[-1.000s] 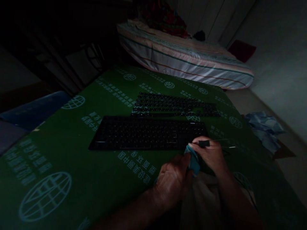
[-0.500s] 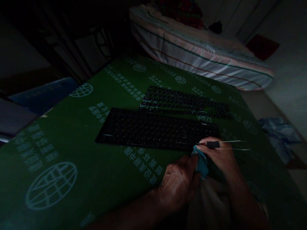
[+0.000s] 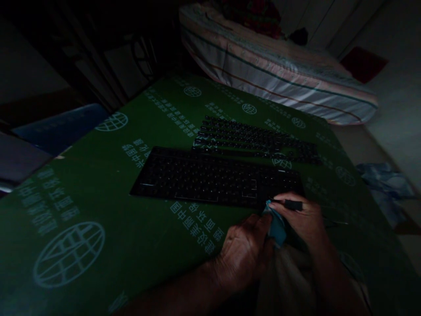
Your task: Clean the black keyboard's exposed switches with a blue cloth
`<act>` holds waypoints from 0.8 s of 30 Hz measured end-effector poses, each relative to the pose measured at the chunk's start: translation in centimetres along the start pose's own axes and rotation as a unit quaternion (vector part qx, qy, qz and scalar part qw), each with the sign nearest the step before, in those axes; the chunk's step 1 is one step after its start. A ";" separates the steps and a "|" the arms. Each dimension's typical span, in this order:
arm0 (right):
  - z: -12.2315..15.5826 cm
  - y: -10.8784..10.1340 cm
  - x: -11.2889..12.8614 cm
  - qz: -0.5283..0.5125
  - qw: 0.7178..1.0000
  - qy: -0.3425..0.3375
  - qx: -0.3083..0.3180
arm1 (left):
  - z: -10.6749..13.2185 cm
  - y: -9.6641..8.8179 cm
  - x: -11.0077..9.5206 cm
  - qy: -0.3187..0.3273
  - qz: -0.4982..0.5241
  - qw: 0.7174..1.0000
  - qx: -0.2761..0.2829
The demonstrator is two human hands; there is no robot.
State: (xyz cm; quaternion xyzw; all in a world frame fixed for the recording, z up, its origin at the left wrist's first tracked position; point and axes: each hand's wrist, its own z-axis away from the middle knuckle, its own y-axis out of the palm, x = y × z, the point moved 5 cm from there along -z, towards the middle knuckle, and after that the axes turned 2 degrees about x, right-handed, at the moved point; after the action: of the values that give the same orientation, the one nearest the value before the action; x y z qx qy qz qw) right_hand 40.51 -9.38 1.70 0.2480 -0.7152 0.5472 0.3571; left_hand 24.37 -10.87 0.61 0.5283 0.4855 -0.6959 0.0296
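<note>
Since half a second ago the right hand has dipped slightly, and the thin metal tool it holds now slants lower, so its shaft is almost lost in the dark. The thumb and forefinger are closed on the tool's black grip, and the other fingers are curled under it. The tool's tip is against a blue cloth, which sits between the two hands just in front of the near right corner of the black keyboard. The left hand has stayed where it was, fingers bunched tight on the cloth's lower part.

The keyboard lies flat on a green table cover printed with pale globes and characters. Just behind it, apart from it, lie rows of loose-looking black keys; it is too dark to tell whether they form a frame. Beyond the table is a striped mattress, and crumpled pale blue material lies on the floor to the right.
</note>
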 end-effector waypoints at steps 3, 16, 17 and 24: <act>0.0 -0.1 0.2 0.011 0.999 -0.021 0.022 | 0.0 -0.1 0.0 -0.003 0.001 1.000 0.005; 0.6 -0.4 0.9 0.002 0.995 -0.033 0.091 | -0.1 -0.1 0.1 -0.006 0.023 1.000 0.006; 0.6 -0.5 0.9 -0.002 0.996 -0.029 0.089 | -0.1 -0.1 0.1 -0.009 0.023 1.000 0.007; 0.6 -1.3 0.6 -0.020 0.997 -0.019 0.067 | -0.1 -0.2 0.1 -0.017 0.040 0.999 0.004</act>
State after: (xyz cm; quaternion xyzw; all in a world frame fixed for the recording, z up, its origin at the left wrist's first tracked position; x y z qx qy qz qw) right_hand 40.94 -10.31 2.86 0.2959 -0.6783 0.5821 0.3369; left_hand 24.29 -10.62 0.64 0.5356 0.4610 -0.7047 0.0636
